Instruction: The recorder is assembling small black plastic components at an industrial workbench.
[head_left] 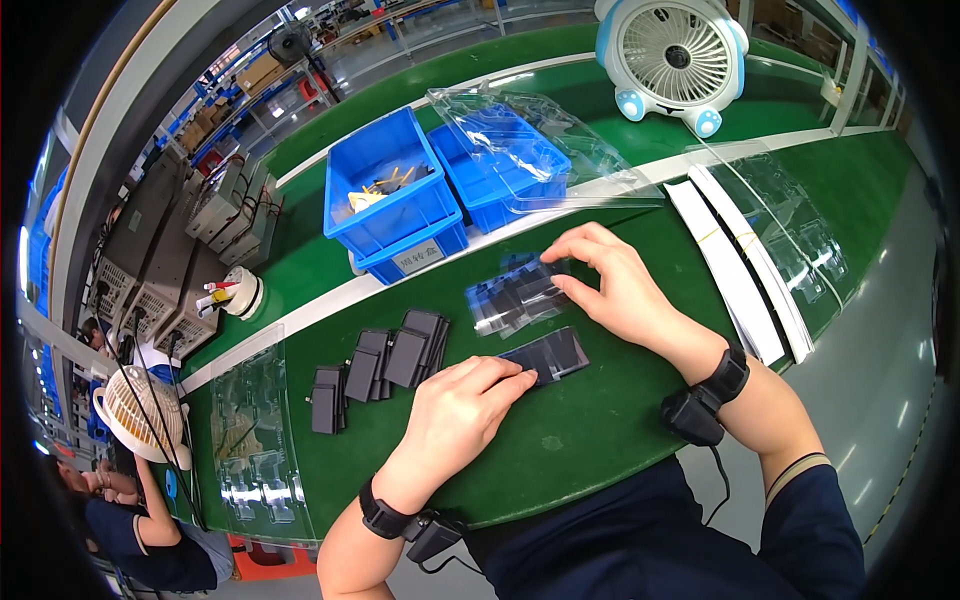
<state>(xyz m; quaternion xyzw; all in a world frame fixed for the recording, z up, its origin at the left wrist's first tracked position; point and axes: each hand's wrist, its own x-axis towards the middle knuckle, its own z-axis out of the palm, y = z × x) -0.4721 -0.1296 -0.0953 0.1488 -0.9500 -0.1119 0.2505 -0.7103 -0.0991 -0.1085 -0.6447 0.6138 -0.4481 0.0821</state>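
Observation:
My left hand [458, 415] is closed, its thumb and fingertips at the left end of a thin dark glossy rectangular panel [562, 356] on the green mat. The fingers hide that end of the panel. Just beyond it lies a loose pile of clear bluish film sheets [513, 296]. My right hand [625, 295] reaches the pile's right edge, thumb and index finger curled around the corner of a sheet. Left of the pile, several black flat rectangular devices [415, 348] lean on one another in small groups.
Blue bins [395, 215] stand at the back, one with small yellow and black parts, another under clear plastic trays [560, 150]. White card strips [725, 260] lie right. A clear blister tray [255, 440] lies left. Fans [675, 55] stand far right and left. A person [150, 530] sits at left.

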